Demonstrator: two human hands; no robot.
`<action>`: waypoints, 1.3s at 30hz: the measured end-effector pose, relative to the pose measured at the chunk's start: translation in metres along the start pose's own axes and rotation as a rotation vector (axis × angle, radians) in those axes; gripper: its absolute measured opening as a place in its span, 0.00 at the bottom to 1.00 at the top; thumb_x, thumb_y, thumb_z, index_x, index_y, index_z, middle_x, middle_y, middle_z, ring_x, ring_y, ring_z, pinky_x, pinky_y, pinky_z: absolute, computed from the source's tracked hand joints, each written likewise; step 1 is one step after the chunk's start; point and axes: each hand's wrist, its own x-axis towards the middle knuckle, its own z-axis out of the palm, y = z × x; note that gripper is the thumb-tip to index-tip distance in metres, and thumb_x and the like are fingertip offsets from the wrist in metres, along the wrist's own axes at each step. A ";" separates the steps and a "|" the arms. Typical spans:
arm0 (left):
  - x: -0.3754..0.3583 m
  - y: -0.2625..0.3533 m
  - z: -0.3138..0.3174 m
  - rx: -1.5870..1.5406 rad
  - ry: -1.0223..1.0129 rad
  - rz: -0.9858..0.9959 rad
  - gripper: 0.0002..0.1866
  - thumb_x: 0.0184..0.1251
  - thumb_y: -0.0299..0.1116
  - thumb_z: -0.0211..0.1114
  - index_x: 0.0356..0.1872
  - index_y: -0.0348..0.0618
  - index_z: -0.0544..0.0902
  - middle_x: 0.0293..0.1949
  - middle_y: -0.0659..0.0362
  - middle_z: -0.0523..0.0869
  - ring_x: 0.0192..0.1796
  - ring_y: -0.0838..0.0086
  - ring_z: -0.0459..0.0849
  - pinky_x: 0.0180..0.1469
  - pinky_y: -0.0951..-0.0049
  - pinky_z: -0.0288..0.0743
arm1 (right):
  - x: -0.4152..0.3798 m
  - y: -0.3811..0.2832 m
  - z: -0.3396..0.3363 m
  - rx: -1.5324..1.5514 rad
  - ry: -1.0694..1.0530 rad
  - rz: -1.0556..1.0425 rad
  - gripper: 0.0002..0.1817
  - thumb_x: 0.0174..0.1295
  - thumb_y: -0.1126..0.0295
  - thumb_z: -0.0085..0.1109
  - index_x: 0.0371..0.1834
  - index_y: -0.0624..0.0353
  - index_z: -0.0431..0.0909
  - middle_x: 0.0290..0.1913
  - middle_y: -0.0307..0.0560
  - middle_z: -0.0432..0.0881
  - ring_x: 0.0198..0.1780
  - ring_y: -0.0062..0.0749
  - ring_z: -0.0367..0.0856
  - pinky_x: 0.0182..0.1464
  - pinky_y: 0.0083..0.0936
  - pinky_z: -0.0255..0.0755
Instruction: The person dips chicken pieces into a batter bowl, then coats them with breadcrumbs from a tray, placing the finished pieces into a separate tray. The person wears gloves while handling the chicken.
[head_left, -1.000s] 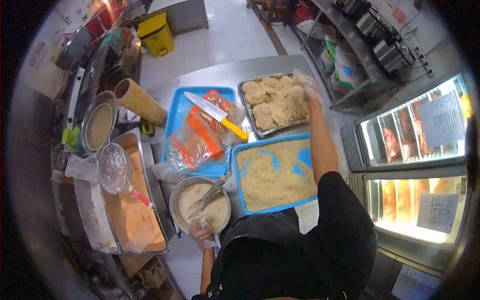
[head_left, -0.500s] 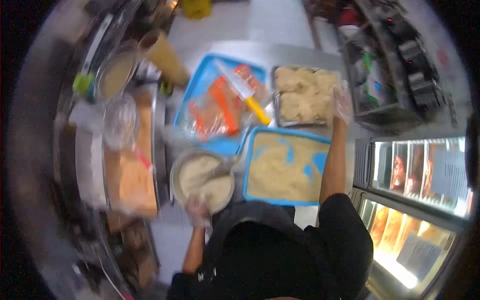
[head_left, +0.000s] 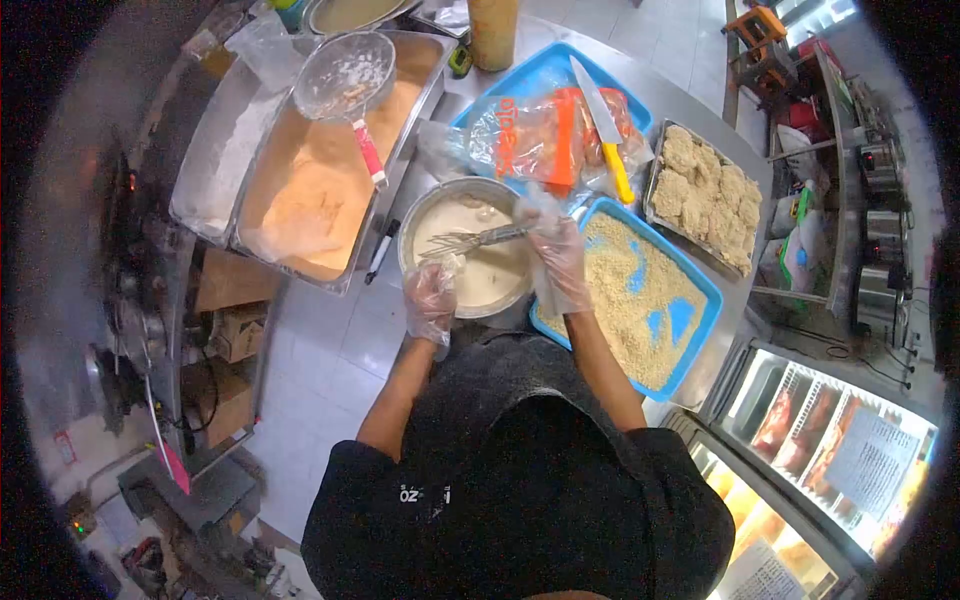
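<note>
A round metal bowl holds pale batter, with a wire whisk lying across it. My left hand, in a clear plastic glove, is at the bowl's lower left rim with its fingers curled; what they hold, if anything, is too small to tell. At the right rim, my right hand, also gloved, has its fingers closed round the whisk's handle end. Right of the bowl sits a blue tray of pale crumbs. Beyond it, a metal tray holds crumb-coated pieces.
Behind the bowl, a blue tray carries bagged meat and a yellow-handled knife. To the left, a sieve rests over a bin of orange powder. A marker lies beside the bin. Lit display fridges stand at lower right.
My right hand has moved left from the tray of coated pieces to the whisk at the bowl. The view has turned, and my left hand remains by the bowl's near side.
</note>
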 end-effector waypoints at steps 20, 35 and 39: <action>0.001 -0.067 -0.047 -0.044 -0.230 0.079 0.09 0.53 0.33 0.67 0.32 0.40 0.82 0.27 0.56 0.84 0.30 0.68 0.82 0.33 0.70 0.75 | -0.032 -0.030 -0.025 -0.124 0.067 -0.128 0.09 0.63 0.72 0.53 0.38 0.67 0.79 0.35 0.46 0.82 0.38 0.26 0.79 0.42 0.22 0.73; 0.013 -0.007 -0.058 0.291 -0.597 0.010 0.15 0.47 0.37 0.67 0.38 0.44 0.84 0.39 0.49 0.84 0.44 0.58 0.82 0.49 0.65 0.74 | -0.016 0.016 -0.019 0.095 0.094 0.051 0.10 0.59 0.66 0.59 0.38 0.62 0.79 0.33 0.44 0.84 0.36 0.25 0.79 0.42 0.23 0.72; 0.018 -0.003 -0.059 0.284 -0.577 -0.020 0.14 0.47 0.35 0.63 0.39 0.48 0.83 0.39 0.50 0.83 0.44 0.56 0.81 0.49 0.63 0.74 | -0.010 -0.011 -0.021 -0.129 0.068 -0.037 0.14 0.58 0.64 0.60 0.41 0.63 0.76 0.32 0.46 0.83 0.34 0.30 0.80 0.39 0.26 0.72</action>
